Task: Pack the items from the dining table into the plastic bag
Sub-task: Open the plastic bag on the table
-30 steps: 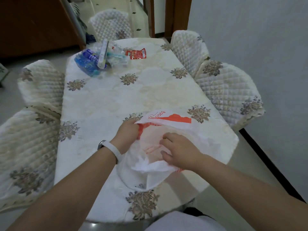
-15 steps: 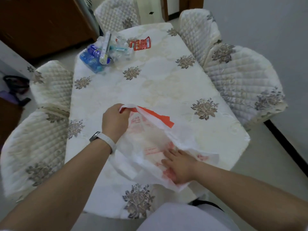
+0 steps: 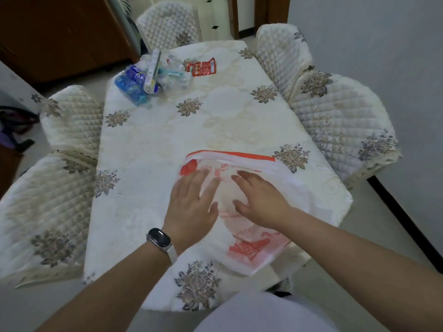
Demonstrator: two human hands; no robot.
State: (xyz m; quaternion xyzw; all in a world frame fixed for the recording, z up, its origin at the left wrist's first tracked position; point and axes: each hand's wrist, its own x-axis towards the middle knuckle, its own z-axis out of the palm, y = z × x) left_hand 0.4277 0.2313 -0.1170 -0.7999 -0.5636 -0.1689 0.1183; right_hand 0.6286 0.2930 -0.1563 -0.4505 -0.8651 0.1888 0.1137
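Cream cloth, embroidered with brown flower motifs, is spread over the long dining table (image 3: pixel 191 130). At its far end a small heap of items is gathered: crinkled blue packaging (image 3: pixel 130 88), a long white tube (image 3: pixel 152 70) laid across it, a flat red sachet (image 3: pixel 202 67) just beside, and between them some clear wrappers (image 3: pixel 176 74) whose contents cannot be made out at this range. The table is ringed by cream quilted chairs (image 3: pixel 340 121), and a dark wooden cabinet (image 3: pixel 60 32) is seen beyond the far left corner. At the near end, well apart from the heap, the thin white plastic bag (image 3: pixel 254 248) printed in red and orange is laid flat on the cloth, its orange-banded edge turned toward the heap. Much of its middle is hidden by the two hands. The left hand (image 3: pixel 191 202) is laid palm down on the bag's left part, fingers straight and spread, nothing being grasped; a dark-faced wristband (image 3: pixel 160 238) with a white strap is worn at the wrist. The right hand (image 3: pixel 261 197) is likewise laid flat on the film, fingers extended toward the orange band, thumb out, its grip released. Counted: one bag, two hands, five chairs, one tube, one sachet.
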